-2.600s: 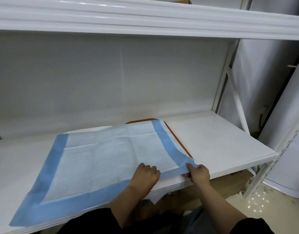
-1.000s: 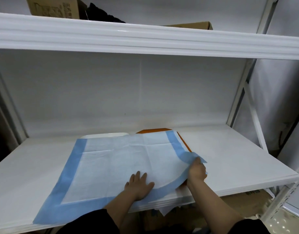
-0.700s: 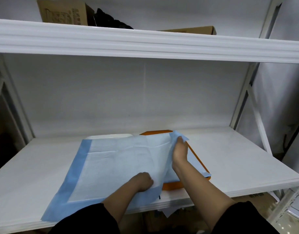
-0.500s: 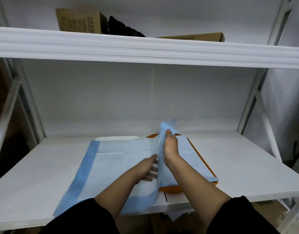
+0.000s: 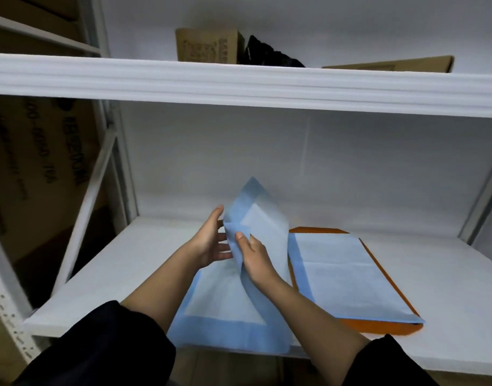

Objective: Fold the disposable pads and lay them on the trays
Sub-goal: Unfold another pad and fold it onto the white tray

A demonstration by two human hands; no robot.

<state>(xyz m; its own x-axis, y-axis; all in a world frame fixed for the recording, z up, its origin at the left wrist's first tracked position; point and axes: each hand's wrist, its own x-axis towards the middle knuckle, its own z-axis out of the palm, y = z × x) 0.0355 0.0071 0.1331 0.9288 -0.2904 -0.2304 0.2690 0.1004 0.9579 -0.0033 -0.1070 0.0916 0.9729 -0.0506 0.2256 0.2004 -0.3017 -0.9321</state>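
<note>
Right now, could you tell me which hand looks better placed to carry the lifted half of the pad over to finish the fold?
Probably the right hand: it pinches the raised edge of the pad. The left hand is open beside it, only touching the sheet.

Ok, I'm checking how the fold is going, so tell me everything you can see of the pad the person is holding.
The pad is a thin, soft sheet, pale blue in the middle with a darker blue border. Its near part lies flat on the white shelf, its front edge at the shelf's front lip. Its right part is lifted and stands upright, one corner pointing up. The right hand pinches the raised edge; the left hand, fingers straight, touches it from behind. It sits beside the orange tray.
</note>
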